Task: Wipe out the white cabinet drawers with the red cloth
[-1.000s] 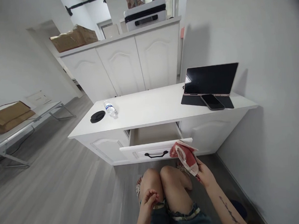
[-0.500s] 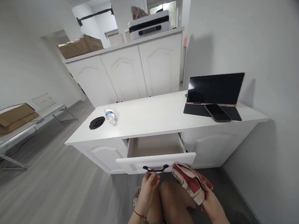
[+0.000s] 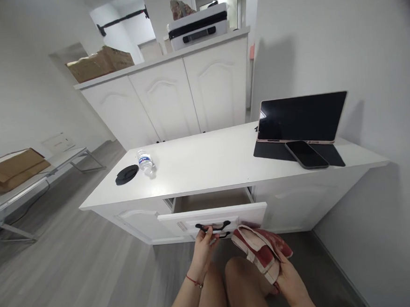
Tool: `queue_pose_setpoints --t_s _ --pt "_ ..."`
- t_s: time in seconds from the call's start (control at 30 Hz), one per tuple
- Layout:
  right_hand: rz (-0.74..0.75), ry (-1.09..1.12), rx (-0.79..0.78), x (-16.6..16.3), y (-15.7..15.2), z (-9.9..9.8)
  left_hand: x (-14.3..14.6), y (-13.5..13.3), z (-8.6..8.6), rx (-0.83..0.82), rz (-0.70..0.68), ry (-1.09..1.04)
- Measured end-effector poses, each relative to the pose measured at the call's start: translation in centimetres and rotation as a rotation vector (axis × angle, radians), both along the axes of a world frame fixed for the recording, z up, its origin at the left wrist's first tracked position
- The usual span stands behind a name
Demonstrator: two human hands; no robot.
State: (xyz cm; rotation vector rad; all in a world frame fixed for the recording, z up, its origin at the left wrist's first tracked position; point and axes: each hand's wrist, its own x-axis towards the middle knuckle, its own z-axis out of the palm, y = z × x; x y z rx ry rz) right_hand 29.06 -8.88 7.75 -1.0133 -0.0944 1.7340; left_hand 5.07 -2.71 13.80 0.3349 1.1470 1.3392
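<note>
My left hand (image 3: 205, 244) has its fingers closed around the black drawer handle (image 3: 213, 227), thumb in front. The white drawer (image 3: 182, 223) stands partly pulled out of the low cabinet; a narrow strip of its bare floor shows behind the front panel. On the right, my right hand (image 3: 285, 269) grips a folded red-and-cream cloth (image 3: 255, 248), thumb on top. The cloth is held below the right end of the drawer front, partly overlapping it in view. The fingers under the cloth are mostly hidden.
On the white cabinet top (image 3: 199, 168) are a clear plastic bottle (image 3: 146, 163), a black round object (image 3: 127, 174), a tablet (image 3: 301, 118) and a phone (image 3: 306, 154). A wall (image 3: 371, 81) bounds the right. My knees (image 3: 239, 272) are below the drawer.
The drawer has slid inward, so less of its inside shows, with my left hand moving along on the handle. My right hand still holds the cloth. The view has shifted slightly.
</note>
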Motion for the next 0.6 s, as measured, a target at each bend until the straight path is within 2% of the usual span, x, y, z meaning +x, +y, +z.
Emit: queue_pose_setpoints --t_s 0.13,0.37,0.5,0.6 --pt "-0.036 0.024 -0.001 -1.2 0.8 0.4 0.0 3.2 0.3 0.023 -0.017 0.027" --pt "0.026 0.144 -0.07 -2.4 1.7 0.4 -0.2 7.4 0.6 0.053 -0.038 0.001" --pt "0.009 0.186 -0.082 -1.9 1.1 1.3 -0.2 7.8 0.4 0.048 -0.034 0.05" --pt "-0.048 0.242 -0.099 -1.7 0.4 2.7 0.2 5.8 -0.3 0.036 -0.009 0.118"
